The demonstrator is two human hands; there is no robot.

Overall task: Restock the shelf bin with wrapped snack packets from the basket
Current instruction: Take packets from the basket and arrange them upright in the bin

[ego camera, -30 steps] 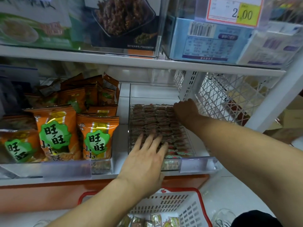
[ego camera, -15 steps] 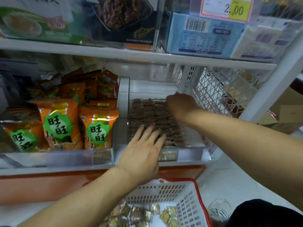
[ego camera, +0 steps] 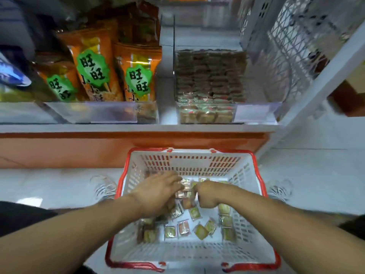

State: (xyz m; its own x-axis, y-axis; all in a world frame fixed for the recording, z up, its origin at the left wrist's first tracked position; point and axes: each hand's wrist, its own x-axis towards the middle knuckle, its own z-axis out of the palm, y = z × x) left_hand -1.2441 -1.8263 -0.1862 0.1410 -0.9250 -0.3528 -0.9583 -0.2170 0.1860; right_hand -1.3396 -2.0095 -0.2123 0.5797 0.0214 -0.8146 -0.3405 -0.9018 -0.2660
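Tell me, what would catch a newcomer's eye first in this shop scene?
Both hands, left hand and right hand, meet over small wrapped packets in the red-rimmed white basket on the floor. Above, a clear shelf bin holds neat rows of packets, beside bright orange snack bags on its left.

A shop aisle is seen from above, at a white metal shelving unit (ego camera: 138,127) set over a pale floor.

The pale glossy tiled floor (ego camera: 316,175) is lit evenly and soft reflections are carried on it. An orange base panel (ego camera: 79,149) is fitted beneath the shelf edge. Orange snack bags with green labels (ego camera: 136,76) are stood upright behind a clear plastic shelf front (ego camera: 92,113), with a blue packet (ego camera: 11,74) at the far left. A white wire mesh side panel (ego camera: 292,42) is fixed at the right, beside a slanted white upright post (ego camera: 320,80). Much of the upper part is blurred.
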